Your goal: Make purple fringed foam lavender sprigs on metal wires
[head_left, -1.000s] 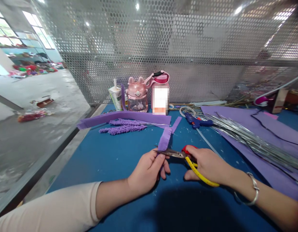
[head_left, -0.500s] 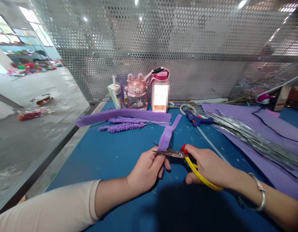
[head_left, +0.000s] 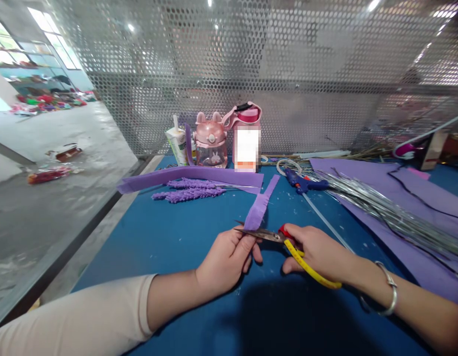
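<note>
Above the blue table, my left hand [head_left: 229, 254] pinches the near end of a purple paper strip [head_left: 257, 212], its fingers closed. The strip stretches away from me and narrows toward its far end. My right hand [head_left: 318, 252] grips a pair of scissors [head_left: 264, 234] by handles with red and yellow wrapping. Their blades lie across the strip just above my left fingertips, slightly apart and pointing left. Beyond my hands lie purple lavender-like sprigs [head_left: 194, 193] and a long folded purple strip [head_left: 199, 174].
A blue glue gun [head_left: 305, 184] lies right of the strip. Silver wires [head_left: 385, 217] rest on purple sheets [head_left: 366, 173] at right. Along the mesh panel stand a drink carton [head_left: 177, 146], a rabbit-eared bottle [head_left: 211, 143] and a pink bottle [head_left: 247, 118].
The scissor blades have closed slightly on the strip, and my right hand has shifted a little left. My left hand stays almost in place.
</note>
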Demonstrator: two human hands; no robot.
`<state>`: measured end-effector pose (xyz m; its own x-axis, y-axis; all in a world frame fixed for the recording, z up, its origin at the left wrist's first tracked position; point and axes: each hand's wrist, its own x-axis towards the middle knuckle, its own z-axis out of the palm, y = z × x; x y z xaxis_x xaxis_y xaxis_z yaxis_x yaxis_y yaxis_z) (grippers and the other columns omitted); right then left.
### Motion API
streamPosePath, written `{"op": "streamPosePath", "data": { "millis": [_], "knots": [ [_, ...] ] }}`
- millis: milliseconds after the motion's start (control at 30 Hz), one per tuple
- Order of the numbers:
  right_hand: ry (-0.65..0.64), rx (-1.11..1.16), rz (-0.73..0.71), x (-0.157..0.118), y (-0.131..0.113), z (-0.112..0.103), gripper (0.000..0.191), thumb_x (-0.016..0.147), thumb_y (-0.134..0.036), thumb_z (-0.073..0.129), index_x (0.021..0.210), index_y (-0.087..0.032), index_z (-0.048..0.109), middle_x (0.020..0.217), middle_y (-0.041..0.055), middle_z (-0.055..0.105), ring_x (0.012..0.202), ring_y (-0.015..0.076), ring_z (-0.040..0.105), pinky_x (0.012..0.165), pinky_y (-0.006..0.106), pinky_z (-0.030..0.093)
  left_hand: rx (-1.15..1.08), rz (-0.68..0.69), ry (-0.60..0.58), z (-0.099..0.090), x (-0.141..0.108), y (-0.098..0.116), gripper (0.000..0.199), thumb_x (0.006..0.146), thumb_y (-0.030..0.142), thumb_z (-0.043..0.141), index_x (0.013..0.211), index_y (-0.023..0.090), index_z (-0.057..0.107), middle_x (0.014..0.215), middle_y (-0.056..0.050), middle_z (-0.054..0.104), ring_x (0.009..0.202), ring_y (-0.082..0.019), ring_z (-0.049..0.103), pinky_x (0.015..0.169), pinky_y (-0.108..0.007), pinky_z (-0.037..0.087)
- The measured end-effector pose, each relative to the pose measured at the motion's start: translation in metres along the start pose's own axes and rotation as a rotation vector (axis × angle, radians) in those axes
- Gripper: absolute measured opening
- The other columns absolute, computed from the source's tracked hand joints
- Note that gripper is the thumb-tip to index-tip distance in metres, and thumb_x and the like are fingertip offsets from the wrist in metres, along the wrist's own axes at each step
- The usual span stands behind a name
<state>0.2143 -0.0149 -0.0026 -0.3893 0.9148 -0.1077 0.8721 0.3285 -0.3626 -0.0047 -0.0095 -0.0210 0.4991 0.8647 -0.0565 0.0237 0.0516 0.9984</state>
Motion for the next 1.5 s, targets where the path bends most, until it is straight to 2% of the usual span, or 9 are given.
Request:
{"op": "streamPosePath", "data": {
  "millis": [200, 367, 433, 600, 767, 933, 1133, 1300, 1500],
  "knots": [
    [-0.010, -0.002, 0.010, 0.002, 0.002, 0.003, 0.044, 0.069, -0.062, 0.062, 0.075, -0.022, 0.044, 0.064, -0.0003, 0.056, 0.054, 0.0146, 0.049, 0.049, 0.023, 0.030, -0.024, -0.005, 0.023, 0.001, 0.001, -0.001, 0.031, 0.090, 0.040, 0.041, 0.085, 0.014, 0.057, 0.062, 0.001, 0.058, 0.040, -0.006, 0.038, 0.041, -0.020, 0.030],
    [0.000, -0.024, 0.021, 0.001, 0.001, 0.002, 0.041, 0.072, -0.061, 0.059, 0.076, -0.022, 0.044, 0.065, -0.0001, 0.057, 0.055, 0.0156, 0.051, 0.049, 0.024, 0.032, 0.024, -0.030, 0.015, 0.000, 0.000, -0.002, 0.042, 0.091, 0.042, 0.037, 0.067, 0.013, 0.057, 0.043, 0.005, 0.038, 0.040, -0.007, 0.034, 0.041, -0.020, 0.026],
    [0.011, -0.065, 0.032, 0.000, -0.001, 0.000, 0.042, 0.072, -0.062, 0.058, 0.077, -0.022, 0.045, 0.065, 0.0003, 0.058, 0.054, 0.0164, 0.052, 0.049, 0.024, 0.032, 0.006, -0.036, 0.024, 0.001, 0.000, -0.003, 0.039, 0.091, 0.042, 0.038, 0.072, 0.013, 0.056, 0.048, 0.004, 0.044, 0.040, -0.007, 0.035, 0.041, -0.020, 0.027],
    [0.097, -0.183, 0.023, -0.006, -0.006, -0.002, 0.039, 0.074, -0.060, 0.056, 0.078, -0.022, 0.051, 0.076, 0.0045, 0.062, 0.066, 0.0221, 0.059, 0.056, 0.029, 0.037, -0.046, -0.048, 0.023, 0.002, 0.003, -0.003, 0.032, 0.090, 0.043, 0.039, 0.086, 0.015, 0.053, 0.064, 0.001, 0.057, 0.042, -0.006, 0.037, 0.041, -0.020, 0.029],
    [0.215, -0.040, 0.184, -0.008, -0.007, 0.002, 0.042, 0.074, -0.052, 0.059, 0.097, -0.022, 0.044, 0.071, 0.0017, 0.061, 0.057, 0.0200, 0.057, 0.050, 0.028, 0.038, -0.047, -0.036, 0.036, 0.000, 0.005, 0.001, 0.033, 0.090, 0.041, 0.040, 0.077, 0.014, 0.052, 0.064, 0.000, 0.057, 0.043, -0.006, 0.038, 0.044, -0.021, 0.031],
    [0.121, 0.080, -0.034, -0.005, -0.005, 0.005, 0.042, 0.082, -0.022, 0.048, 0.122, -0.025, 0.037, 0.086, 0.0022, 0.063, 0.071, 0.0184, 0.061, 0.063, 0.028, 0.045, -0.019, -0.047, 0.016, -0.002, 0.004, 0.001, 0.037, 0.090, 0.040, 0.039, 0.071, 0.013, 0.056, 0.049, 0.003, 0.046, 0.043, -0.007, 0.038, 0.046, -0.021, 0.032],
    [0.176, 0.046, -0.192, 0.002, -0.002, 0.011, 0.041, 0.078, -0.007, 0.042, 0.115, -0.023, 0.049, 0.101, 0.0088, 0.058, 0.094, 0.0226, 0.054, 0.080, 0.034, 0.044, 0.017, -0.082, 0.029, -0.002, 0.003, 0.005, 0.037, 0.090, 0.038, 0.040, 0.073, 0.012, 0.059, 0.045, 0.004, 0.044, 0.040, -0.006, 0.036, 0.042, -0.019, 0.029],
    [0.173, 0.082, -0.231, 0.004, 0.000, 0.010, 0.029, 0.081, -0.023, 0.054, 0.109, -0.019, 0.050, 0.099, 0.0102, 0.055, 0.091, 0.0240, 0.051, 0.082, 0.038, 0.040, -0.004, -0.018, 0.019, 0.000, 0.001, 0.010, 0.028, 0.090, 0.035, 0.042, 0.080, 0.013, 0.056, 0.053, 0.004, 0.050, 0.042, -0.005, 0.041, 0.044, -0.018, 0.034],
    [0.133, 0.107, -0.191, 0.003, 0.004, 0.012, 0.078, 0.053, -0.065, 0.072, 0.113, -0.019, 0.050, 0.106, 0.0118, 0.052, 0.095, 0.0286, 0.050, 0.083, 0.042, 0.040, 0.039, 0.015, 0.041, 0.000, 0.000, 0.006, 0.026, 0.090, 0.031, 0.041, 0.077, 0.013, 0.054, 0.062, 0.001, 0.055, 0.043, -0.005, 0.040, 0.043, -0.019, 0.034]
  ]
}}
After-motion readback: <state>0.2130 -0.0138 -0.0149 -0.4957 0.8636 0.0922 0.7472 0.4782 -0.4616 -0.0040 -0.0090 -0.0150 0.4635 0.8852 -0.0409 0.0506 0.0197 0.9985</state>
